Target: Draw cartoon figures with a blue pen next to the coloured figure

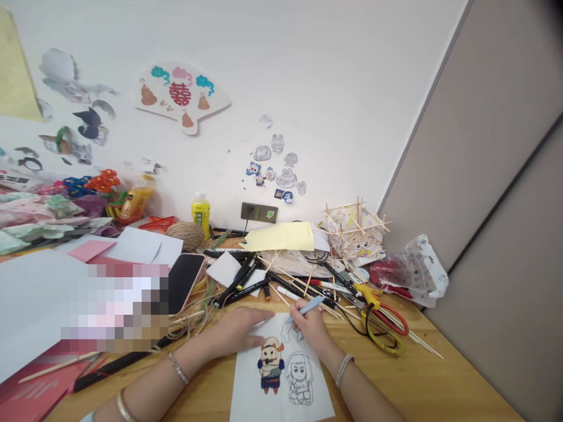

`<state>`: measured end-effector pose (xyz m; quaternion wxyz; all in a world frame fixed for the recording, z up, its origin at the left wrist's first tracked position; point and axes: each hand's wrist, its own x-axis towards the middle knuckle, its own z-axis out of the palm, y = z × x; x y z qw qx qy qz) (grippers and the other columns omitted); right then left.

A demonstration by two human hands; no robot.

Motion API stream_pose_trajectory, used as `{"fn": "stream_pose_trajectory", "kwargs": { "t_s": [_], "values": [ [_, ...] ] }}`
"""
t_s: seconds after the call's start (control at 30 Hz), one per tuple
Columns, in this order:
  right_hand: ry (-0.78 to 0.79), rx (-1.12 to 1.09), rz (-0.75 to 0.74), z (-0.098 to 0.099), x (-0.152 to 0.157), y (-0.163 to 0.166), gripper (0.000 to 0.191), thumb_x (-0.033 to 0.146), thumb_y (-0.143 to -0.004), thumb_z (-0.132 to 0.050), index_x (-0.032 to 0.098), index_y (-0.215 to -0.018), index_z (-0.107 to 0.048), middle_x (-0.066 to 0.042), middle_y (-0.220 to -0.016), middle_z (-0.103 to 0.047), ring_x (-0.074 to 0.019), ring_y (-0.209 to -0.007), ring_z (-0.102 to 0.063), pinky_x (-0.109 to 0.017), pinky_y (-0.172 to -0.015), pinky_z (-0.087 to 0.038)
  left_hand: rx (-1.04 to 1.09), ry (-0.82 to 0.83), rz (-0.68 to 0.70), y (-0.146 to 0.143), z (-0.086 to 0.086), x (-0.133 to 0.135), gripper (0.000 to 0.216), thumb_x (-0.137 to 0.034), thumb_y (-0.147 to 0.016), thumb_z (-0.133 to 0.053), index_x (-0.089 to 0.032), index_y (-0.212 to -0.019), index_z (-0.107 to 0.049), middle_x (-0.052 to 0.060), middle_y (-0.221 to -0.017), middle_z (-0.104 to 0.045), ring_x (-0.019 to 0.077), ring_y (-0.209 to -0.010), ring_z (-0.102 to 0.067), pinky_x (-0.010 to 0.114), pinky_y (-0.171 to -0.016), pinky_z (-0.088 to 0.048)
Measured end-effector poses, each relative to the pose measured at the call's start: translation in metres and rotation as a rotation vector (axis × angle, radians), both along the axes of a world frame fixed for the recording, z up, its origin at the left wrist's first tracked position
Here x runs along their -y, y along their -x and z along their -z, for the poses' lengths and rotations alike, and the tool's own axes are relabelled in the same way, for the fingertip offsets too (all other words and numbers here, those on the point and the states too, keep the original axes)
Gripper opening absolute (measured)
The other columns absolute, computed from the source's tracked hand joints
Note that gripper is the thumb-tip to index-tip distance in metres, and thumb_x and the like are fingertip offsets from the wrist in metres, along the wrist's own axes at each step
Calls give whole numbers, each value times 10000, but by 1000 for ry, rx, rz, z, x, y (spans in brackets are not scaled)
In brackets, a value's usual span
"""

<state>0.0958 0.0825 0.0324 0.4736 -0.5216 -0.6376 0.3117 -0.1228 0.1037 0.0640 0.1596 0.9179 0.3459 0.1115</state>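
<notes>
A white sheet of paper lies on the wooden table in front of me. It bears a coloured cartoon figure, a black outline figure and a partial outline near the top. My right hand grips a light blue pen over that partial outline; the pen's tip is hidden by the fingers. My left hand rests on the sheet's upper left edge, fingers stretched out and holding nothing.
Black markers and thin wooden sticks lie heaped behind the sheet. Yellow-handled scissors sit to the right, near a stick-and-paper lantern. A phone, twine ball and yellow-green bottle stand at left.
</notes>
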Motion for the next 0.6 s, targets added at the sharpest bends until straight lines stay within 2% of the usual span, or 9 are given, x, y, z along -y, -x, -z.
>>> {"fn": "stream_pose_trajectory", "kwargs": {
  "t_s": [0.1, 0.3, 0.5, 0.6],
  "values": [
    [-21, 45, -9, -2, 2, 1, 292, 302, -826, -454, 208, -556, -391, 49, -483, -442, -109, -476, -432, -222, -487, -332, 1, -2, -4, 0, 2, -1, 549, -401, -751, -607, -258, -1275, -522, 61, -1256, -592, 281, -1115, -558, 367, -948, -423],
    [-90, 67, 144, -5, 0, -1, 308, 330, -829, -456, 217, -557, -364, 53, -478, -407, -117, -482, -424, -226, -484, -325, 8, -16, -2, 1, 2, -1, 558, -401, -746, -604, -267, -1281, -515, 50, -1257, -592, 269, -1106, -563, 355, -946, -421],
    [-77, -26, 47, -13, 5, -2, 216, 371, -850, -461, 200, -759, -556, -5, -698, -594, -144, -607, -518, -246, -579, -403, -18, 19, -14, -1, -3, 1, 552, -375, -752, -594, -247, -1283, -513, 59, -1269, -582, 284, -1125, -548, 374, -950, -413],
    [-83, -6, 73, -15, 7, -2, 173, 328, -800, -539, 203, -682, -519, 12, -651, -569, -147, -618, -521, -245, -589, -398, -11, 14, -5, -1, -3, 2, 548, -383, -757, -598, -247, -1281, -514, 66, -1271, -580, 285, -1129, -546, 376, -956, -411]
  ]
}}
